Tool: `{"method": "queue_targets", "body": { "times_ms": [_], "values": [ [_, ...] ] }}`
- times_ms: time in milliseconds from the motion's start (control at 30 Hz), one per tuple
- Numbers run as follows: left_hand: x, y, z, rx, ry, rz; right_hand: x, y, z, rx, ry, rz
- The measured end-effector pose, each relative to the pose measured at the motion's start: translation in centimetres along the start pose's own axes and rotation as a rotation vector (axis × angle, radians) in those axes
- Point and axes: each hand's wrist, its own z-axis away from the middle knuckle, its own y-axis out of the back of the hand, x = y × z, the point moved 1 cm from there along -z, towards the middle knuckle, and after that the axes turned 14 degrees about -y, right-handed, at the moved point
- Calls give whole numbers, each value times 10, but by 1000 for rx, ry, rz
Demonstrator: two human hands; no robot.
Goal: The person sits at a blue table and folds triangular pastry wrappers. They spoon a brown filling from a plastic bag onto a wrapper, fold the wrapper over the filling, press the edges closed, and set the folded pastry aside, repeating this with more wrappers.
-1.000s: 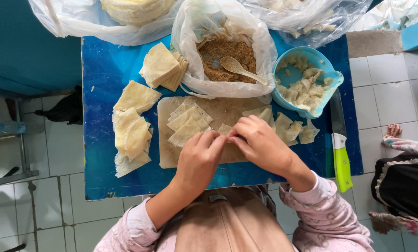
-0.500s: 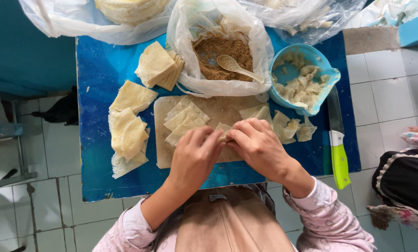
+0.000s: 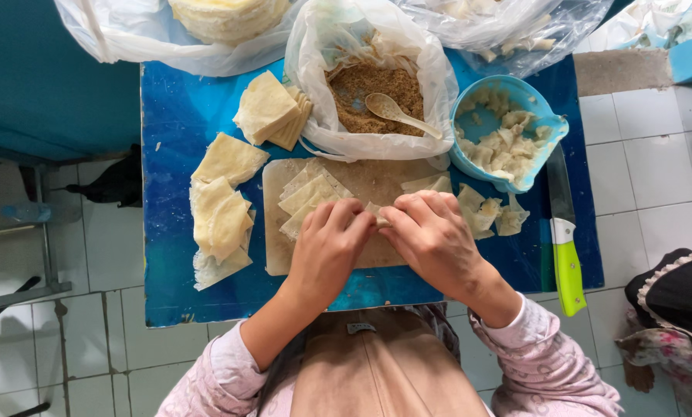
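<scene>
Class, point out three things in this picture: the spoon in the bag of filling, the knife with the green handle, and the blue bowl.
spoon (image 3: 385,106), head view, on its pale scoop end.
knife (image 3: 568,267), head view, on its green handle.
blue bowl (image 3: 547,122), head view, on its right rim.

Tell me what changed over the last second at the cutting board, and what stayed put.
Very little moved. The left hand and right hand stayed together over the cutting board, fingertips pinching a small dough wrapper; they only closed in slightly around it. Nothing was picked up or let go. The spoon in the filling bag, the blue bowl and the green-handled knife stayed put.
</scene>
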Motion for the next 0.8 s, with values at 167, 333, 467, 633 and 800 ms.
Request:
{"method": "queue_targets", "body": {
  "times_ms": [167,333,467,633,800],
  "values": [
    [-7,-1,-7,-70,105,75,5,-11,-6,-61,28,-154],
    [-6,12,-8,28,133,172,8,-16,-7,-51,32,-134],
    [-2,12,-7,68,104,207,7,-14,-5,-18,55,-98],
    [-6,4,-8,77,128,253,11,-15,-7,-30,32,-154],
    [1,2,0,-27,115,116,9,-18,0,-26,26,-159]
  ]
}}
